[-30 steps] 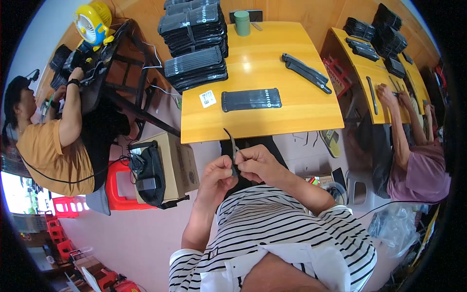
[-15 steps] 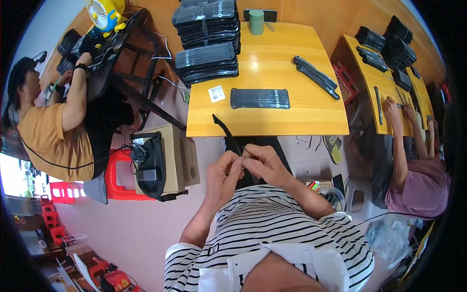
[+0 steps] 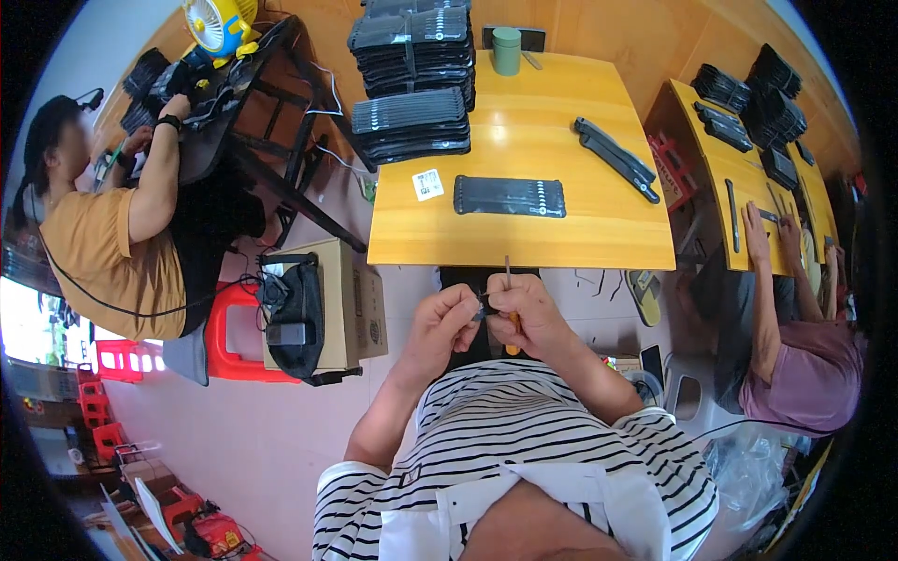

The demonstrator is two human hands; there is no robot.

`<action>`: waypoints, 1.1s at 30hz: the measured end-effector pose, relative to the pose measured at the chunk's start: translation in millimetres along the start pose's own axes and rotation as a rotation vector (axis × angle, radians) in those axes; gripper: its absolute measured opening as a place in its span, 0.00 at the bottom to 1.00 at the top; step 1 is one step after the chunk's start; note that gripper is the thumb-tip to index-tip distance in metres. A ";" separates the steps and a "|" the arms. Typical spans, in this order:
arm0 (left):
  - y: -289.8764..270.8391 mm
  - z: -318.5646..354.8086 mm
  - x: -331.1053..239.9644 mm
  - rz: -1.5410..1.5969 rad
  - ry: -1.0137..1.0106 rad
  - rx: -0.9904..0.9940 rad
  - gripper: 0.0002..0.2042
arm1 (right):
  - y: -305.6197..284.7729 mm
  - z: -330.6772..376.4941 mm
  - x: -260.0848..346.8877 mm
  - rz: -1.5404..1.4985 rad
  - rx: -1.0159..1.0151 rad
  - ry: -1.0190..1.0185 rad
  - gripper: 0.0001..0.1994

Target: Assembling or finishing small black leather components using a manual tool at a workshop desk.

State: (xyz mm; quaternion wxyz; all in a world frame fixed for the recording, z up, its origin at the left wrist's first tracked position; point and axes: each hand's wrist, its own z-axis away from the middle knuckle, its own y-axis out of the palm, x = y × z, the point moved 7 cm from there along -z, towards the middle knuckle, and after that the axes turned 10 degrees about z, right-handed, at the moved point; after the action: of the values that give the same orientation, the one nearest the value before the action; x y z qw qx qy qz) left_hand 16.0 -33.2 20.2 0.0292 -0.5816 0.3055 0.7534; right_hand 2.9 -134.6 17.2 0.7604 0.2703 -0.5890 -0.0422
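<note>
Close together in front of my shirt, just below the table's near edge, both hands are closed. My left hand (image 3: 438, 324) pinches a small dark piece (image 3: 480, 309) at its fingertips; its full shape is hidden. My right hand (image 3: 527, 313) grips a thin orange-handled tool (image 3: 512, 350), whose narrow metal shaft points up towards the table. The fingertips of both hands nearly meet at the dark piece. On the table (image 3: 524, 245) beyond them lies a flat black pack of strips (image 3: 510, 196), with a white label (image 3: 427, 185) to its left.
Tall stacks of black packs (image 3: 412, 122) stand at the table's left. Long black strips (image 3: 617, 159) lie at its right, and a green canister (image 3: 506, 51) at the back. A carton (image 3: 337, 280) and red stool (image 3: 229, 341) are left. Co-workers (image 3: 112, 243) sit either side.
The long black strip that stuck out from my hands no longer shows. The orange-handled tool now shows in my right hand, its shaft upward. The view has shifted slightly.
</note>
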 end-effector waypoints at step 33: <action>-225.0 153.4 -113.8 0.529 0.282 -0.644 0.10 | -188.2 119.8 2.4 0.078 -0.641 0.323 0.08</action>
State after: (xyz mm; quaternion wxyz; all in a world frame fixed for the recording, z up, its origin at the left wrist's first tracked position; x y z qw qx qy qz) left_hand 10.8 260.7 46.9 -0.3894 -0.5601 0.1944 0.7049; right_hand -58.7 -338.9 -48.3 0.8908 -0.0014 -0.4280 -0.1526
